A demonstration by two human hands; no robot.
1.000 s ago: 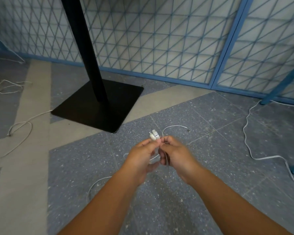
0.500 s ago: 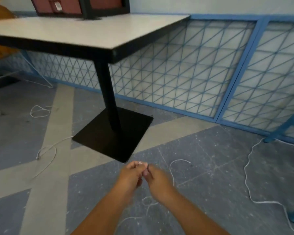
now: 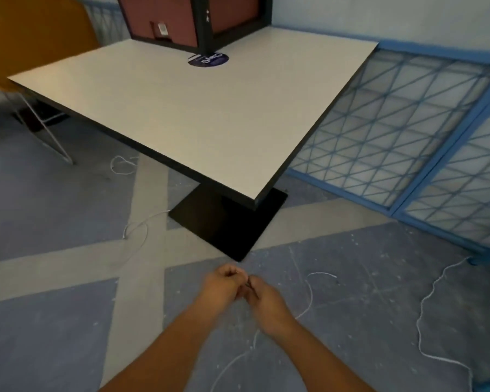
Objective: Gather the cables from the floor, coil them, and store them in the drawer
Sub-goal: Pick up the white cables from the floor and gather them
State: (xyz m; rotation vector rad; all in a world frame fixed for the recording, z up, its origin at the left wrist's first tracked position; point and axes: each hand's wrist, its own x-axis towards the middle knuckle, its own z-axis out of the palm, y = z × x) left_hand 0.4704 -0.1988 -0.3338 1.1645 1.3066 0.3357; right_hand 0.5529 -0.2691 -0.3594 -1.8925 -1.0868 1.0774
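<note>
My left hand [image 3: 222, 285] and my right hand [image 3: 265, 299] meet low in the middle of the view, both pinched on the end of a thin white cable [image 3: 310, 292]. The cable's end is hidden between my fingers. From my hands it trails down onto the blue-grey floor and loops to the right. More white cables lie on the floor: a long wavy one [image 3: 425, 321] at the right, one [image 3: 137, 230] left of the table base, and a small loop [image 3: 122, 165] further left.
A white-topped table [image 3: 181, 108] on a black post and square base [image 3: 227, 222] stands just ahead. On its far end sits a dark-framed cabinet [image 3: 198, 21]. An orange chair [image 3: 34, 43] stands at the left. Blue lattice panels [image 3: 393, 131] line the right wall.
My view has risen from the floor to above the tabletop. My hands stayed together on the cable end, which showed as a white plug a second ago and is now covered.
</note>
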